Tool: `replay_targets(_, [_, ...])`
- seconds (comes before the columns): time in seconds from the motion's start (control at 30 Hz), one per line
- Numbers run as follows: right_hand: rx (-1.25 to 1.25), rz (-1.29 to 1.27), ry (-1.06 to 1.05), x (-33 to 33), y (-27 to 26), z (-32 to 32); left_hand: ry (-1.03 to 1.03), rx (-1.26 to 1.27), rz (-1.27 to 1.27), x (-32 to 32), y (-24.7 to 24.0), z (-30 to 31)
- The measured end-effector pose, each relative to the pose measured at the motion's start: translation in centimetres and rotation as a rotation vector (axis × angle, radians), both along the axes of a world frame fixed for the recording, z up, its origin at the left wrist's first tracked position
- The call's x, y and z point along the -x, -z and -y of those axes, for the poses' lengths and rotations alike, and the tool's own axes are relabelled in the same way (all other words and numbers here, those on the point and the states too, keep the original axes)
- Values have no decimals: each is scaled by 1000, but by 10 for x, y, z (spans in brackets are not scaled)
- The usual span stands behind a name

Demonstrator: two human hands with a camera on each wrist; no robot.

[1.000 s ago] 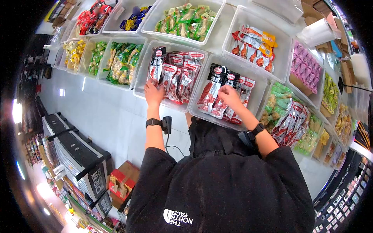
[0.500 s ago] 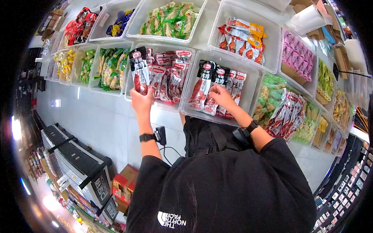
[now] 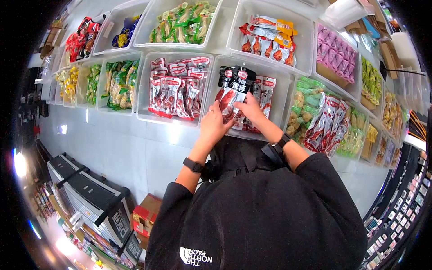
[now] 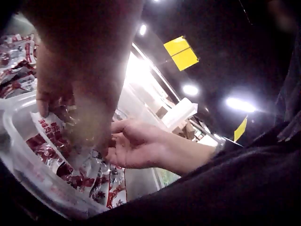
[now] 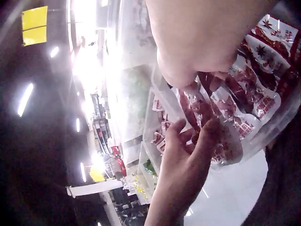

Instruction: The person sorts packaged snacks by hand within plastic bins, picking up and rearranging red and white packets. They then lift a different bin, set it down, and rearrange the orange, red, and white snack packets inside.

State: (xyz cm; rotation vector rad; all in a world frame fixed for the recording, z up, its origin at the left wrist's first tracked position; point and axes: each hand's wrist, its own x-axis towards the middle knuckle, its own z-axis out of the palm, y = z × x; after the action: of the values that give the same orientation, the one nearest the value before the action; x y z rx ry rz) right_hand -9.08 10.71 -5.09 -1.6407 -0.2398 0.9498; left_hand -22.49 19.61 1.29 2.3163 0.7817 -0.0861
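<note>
My left hand (image 3: 216,123) grips the lower end of a black-topped snack pouch (image 3: 225,96) with a reddish-brown food picture on it. That pouch lies over the left part of the right-hand clear bin (image 3: 284,92). Close beside it, my right hand (image 3: 250,109) pinches the lower part of another black-topped pouch (image 3: 243,78), its fingers bent. In the right wrist view the left hand (image 5: 186,153) has thumb and fingers around the pouch's edge. Red-and-white pouches (image 3: 268,85) lie along the bin's right side.
Left of this bin, another clear bin (image 3: 180,121) holds several red-and-white pouches (image 3: 173,92). Behind stand bins of orange-and-white packs (image 3: 270,42) and green packs (image 3: 184,24). Purple packs (image 3: 335,56) are at the right. Black crates (image 3: 85,180) stand on the floor, lower left.
My left hand has lifted a black-topped pouch from the left bin and carried it right, into the right bin. My right hand has stayed over the pouches there.
</note>
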Motion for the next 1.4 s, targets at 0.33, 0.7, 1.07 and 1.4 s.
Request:
replay_targets(0.33, [398, 431, -172, -2, 37, -37, 377, -172, 39, 18, 22, 11])
replay_targets(0.7, [362, 493, -17, 4, 50, -41, 403, -220, -102, 11, 39, 7])
replay_targets(1.07, [378, 560, 15, 7, 66, -45, 397, -223, -57, 10, 50, 4])
replay_targets(1.4, [58, 267, -40, -40, -55, 52, 432, 32, -26, -18, 25, 4])
